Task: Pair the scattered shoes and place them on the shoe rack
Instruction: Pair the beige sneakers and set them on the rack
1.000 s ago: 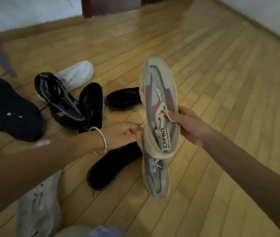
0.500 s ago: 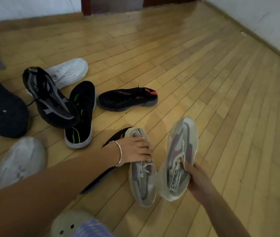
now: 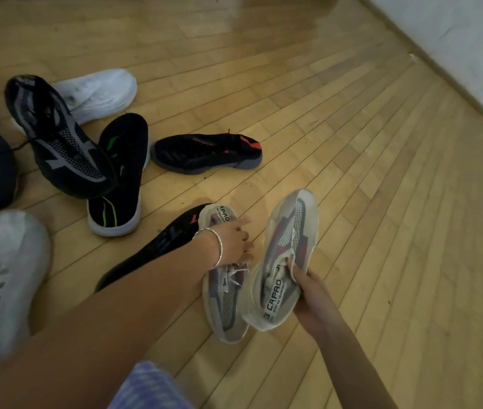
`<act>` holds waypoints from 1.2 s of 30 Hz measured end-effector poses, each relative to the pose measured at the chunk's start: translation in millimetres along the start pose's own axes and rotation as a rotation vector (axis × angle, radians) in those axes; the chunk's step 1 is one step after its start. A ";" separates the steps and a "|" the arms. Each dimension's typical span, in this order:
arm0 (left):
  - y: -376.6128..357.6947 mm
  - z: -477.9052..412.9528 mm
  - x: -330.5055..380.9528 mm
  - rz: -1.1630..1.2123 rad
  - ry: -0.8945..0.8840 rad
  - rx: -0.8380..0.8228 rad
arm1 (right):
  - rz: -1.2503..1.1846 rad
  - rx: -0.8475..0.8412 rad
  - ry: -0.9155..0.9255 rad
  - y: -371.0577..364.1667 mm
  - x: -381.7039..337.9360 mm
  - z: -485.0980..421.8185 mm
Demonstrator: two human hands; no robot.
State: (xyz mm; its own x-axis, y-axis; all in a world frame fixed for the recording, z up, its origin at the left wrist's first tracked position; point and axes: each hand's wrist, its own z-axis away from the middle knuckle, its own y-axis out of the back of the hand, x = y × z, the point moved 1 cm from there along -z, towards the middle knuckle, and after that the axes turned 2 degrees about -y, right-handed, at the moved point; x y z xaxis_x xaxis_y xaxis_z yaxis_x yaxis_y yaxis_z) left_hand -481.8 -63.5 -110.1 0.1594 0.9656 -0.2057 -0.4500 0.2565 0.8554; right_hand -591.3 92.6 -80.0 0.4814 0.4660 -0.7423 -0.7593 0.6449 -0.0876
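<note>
Two beige mesh sneakers side by side on the wooden floor [image 3: 352,172], low and centre. Right hand [image 3: 308,293] closed on the collar of the right-hand beige sneaker [image 3: 286,258], fingers tucked inside its opening, toe pointing away and lifted off the boards. Left hand [image 3: 234,242], bracelet [image 3: 218,246] at the wrist, curled over the left-hand beige sneaker [image 3: 224,299] at its laces, toe pointing toward the camera; firmness of that grip impossible to tell. Just left, a black shoe with red lettering [image 3: 151,249] lying partly under the left forearm. Farther back, scattered: a black shoe with red heel tab [image 3: 205,153], a black-and-green shoe [image 3: 119,178], a black-and-grey knit sneaker [image 3: 57,137] overlapping it, a white sneaker [image 3: 98,93]. At far left, a pale grey shoe [image 3: 1,284].
</note>
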 end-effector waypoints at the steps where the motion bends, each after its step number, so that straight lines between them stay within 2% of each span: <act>1: -2.2 3.1 -1.1 0.006 -0.002 0.032 | -0.015 -0.004 0.004 -0.8 0.4 0.7; 8: -12.3 36.0 -8.1 0.062 0.018 0.267 | -0.058 -0.068 0.020 -0.3 -0.3 3.6; 12: -8.3 62.8 -19.9 0.089 0.183 0.309 | -0.030 -0.111 0.030 -2.8 -4.7 7.8; 16: -8.8 92.0 -37.9 0.155 0.457 0.413 | -0.001 -0.197 0.070 -12.7 -13.9 17.8; 19: -10.2 111.1 -50.7 0.347 0.683 0.393 | 0.012 -0.252 0.103 -27.6 -22.2 23.3; 23: -5.9 137.7 -54.2 0.663 0.944 0.495 | 0.028 -0.286 0.138 -51.9 -30.0 25.6; 27: -0.3 156.9 -47.3 0.951 1.106 0.294 | 0.070 -0.311 0.159 -72.0 -30.6 23.8; 29: -3.0 163.7 -40.5 1.193 1.188 0.280 | 0.092 -0.302 0.152 -83.0 -28.1 22.1; 32: -11.5 169.7 -26.0 1.505 1.302 0.423 | 0.150 -0.271 0.166 -100.9 -24.7 19.6; 36: -33.1 174.6 -3.0 1.617 1.458 0.628 | 0.234 -0.198 0.210 -114.8 -18.4 17.6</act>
State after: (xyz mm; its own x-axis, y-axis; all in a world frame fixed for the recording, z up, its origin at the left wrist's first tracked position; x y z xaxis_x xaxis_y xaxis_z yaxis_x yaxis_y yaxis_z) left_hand -314.0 -82.5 -54.8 -0.6096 -0.2736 0.7440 0.7905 -0.2790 0.5452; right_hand -505.3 20.7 -44.6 0.1999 0.4393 -0.8758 -0.9181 0.3962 -0.0108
